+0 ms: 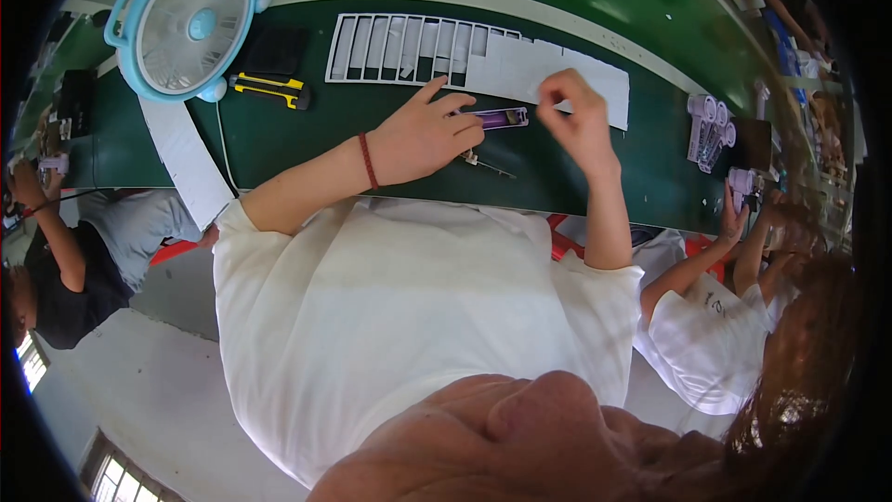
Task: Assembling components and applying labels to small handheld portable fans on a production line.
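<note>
My left hand (429,138), with a red braided band at the wrist, is at the left end of a long narrow purple part (502,119) with a pale rim. Thumb and forefinger close on that end, while the other fingers stretch out. Right of it, my right hand (578,110) is raised over the bench with its fingertips pinched together. Whatever they hold, if anything, is too small to make out. Just below the purple part lies a small part with thin wires (488,165).
Behind my hands lie a white slotted tray (409,82) and a white board (548,65) overlapping it. A light-blue fan (200,26), a yellow-black utility knife (269,88) and a white strip (189,158) are left. Lilac housings (710,130) stand right. Co-workers sit at both sides.
</note>
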A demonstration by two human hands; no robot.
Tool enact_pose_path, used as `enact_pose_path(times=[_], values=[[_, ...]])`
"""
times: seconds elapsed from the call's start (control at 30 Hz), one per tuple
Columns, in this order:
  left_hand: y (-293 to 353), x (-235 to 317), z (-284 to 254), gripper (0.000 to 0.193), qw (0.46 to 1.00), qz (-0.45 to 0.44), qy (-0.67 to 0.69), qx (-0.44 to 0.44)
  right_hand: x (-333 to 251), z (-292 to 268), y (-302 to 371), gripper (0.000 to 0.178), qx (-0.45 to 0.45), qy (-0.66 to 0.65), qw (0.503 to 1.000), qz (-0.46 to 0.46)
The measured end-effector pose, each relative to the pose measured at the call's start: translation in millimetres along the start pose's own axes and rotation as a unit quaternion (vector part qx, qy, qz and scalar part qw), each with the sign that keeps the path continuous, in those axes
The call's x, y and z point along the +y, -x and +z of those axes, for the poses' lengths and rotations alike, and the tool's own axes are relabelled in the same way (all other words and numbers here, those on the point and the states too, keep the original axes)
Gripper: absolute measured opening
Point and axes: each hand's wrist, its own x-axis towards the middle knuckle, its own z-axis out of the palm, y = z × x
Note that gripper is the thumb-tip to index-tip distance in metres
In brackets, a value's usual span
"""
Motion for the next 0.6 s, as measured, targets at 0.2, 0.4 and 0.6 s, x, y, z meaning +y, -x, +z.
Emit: enact_pose_path(times=[0.2, 0.4, 0.6], values=[[0, -1, 20, 0.028, 0.982, -0.110, 0.133, 0.071, -17, -3, 27, 0.044, 0.188, 0.205, 0.960, -0.037], [-4, -3, 16, 0.029, 0.981, -0.094, 0.149, 0.084, -40, 44, 52, 0.055, 0.026, 0.149, 0.980, -0.130], [1, -3, 9, 0.023, 0.989, -0.092, 0.085, 0.083, -41, 19, 57, 0.039, -0.025, 0.037, 0.998, 0.041]])
